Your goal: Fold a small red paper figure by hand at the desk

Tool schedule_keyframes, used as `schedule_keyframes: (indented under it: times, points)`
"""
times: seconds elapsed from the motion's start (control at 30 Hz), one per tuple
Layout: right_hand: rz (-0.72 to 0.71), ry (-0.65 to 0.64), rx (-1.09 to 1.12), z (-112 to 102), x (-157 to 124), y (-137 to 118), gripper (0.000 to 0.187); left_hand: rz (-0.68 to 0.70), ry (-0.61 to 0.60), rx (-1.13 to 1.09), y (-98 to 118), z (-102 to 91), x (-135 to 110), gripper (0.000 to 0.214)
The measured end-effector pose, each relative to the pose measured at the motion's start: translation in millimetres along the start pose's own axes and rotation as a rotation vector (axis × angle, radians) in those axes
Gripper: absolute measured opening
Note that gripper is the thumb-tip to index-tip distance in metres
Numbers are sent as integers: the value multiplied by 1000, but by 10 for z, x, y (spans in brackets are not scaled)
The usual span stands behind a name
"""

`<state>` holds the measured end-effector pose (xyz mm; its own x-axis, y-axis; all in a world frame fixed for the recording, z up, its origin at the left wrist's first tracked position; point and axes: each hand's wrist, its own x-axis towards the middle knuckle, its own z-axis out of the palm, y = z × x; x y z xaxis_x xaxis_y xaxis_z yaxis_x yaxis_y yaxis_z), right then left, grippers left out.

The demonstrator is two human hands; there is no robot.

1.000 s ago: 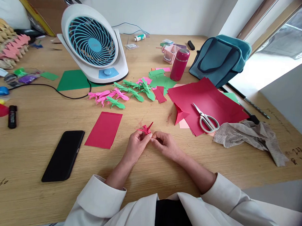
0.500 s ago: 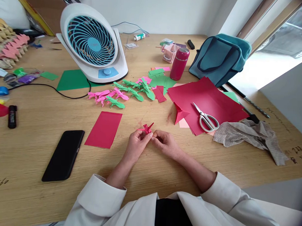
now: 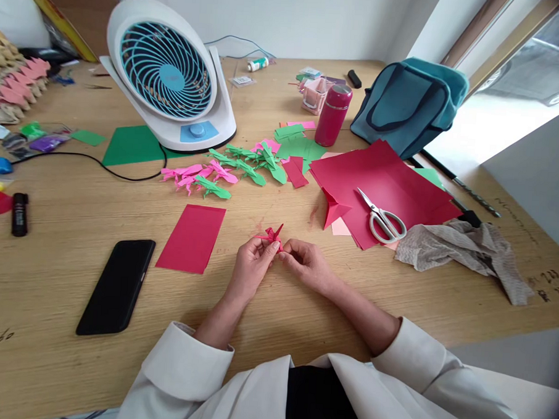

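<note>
Red folded paper [image 3: 273, 235] juts beyond left fingers [image 3: 269, 252] and right fingers [image 3: 291, 259], closed on it.

Scissors [image 3: 376, 210], red sheets [image 3: 387, 175] and folded figures [image 3: 214, 187] mark a papercraft worktable [image 3: 122, 212].

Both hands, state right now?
Left hand: closed, pinching the folded red paper.
Right hand: closed, at the same paper's near end; whether it grips can't be told.

Near tabletop [image 3: 279, 314] gives passage; paper figures [image 3: 251, 172] block beyond.
</note>
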<state>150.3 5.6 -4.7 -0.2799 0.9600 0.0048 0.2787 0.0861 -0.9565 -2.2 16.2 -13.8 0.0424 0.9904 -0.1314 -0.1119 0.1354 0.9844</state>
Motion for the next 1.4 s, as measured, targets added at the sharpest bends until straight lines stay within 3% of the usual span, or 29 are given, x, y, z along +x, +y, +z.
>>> schedule_keyframes:
  times: [0.6, 1.4]
  points:
    - [-32, 1, 10, 10, -6, 61, 29, 130, -62, 45, -99, -36, 15, 20]
    - [-48, 15, -7, 20, 7, 87, 26, 162, -64, 182, -148, -99, 51, 13]
